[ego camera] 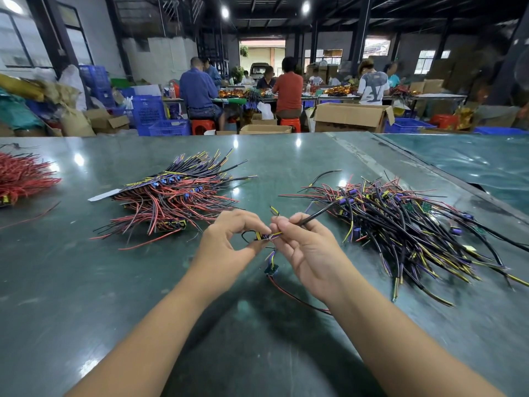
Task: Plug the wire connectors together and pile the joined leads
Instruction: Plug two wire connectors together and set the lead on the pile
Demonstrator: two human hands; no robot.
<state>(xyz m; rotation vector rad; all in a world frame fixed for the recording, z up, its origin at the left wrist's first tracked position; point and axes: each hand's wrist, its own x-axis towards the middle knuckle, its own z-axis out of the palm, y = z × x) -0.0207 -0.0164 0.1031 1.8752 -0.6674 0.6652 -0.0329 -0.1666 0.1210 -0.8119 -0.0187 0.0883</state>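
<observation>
From the head camera, at centre frame above the green desk [286,353], the left hand [229,239] pinches a yellow-and-black connector [260,235] while the right hand [306,247] pinches the thin leads [276,234] meeting it. Whether the two are fully seated is hidden by fingertips. I'd line the halves up square and push straight, not by the wires. I count two hands and three heaps: a mixed pile [174,193] left of centre, loose leads [406,224] at right, and red wires [23,176] at the far left edge.
</observation>
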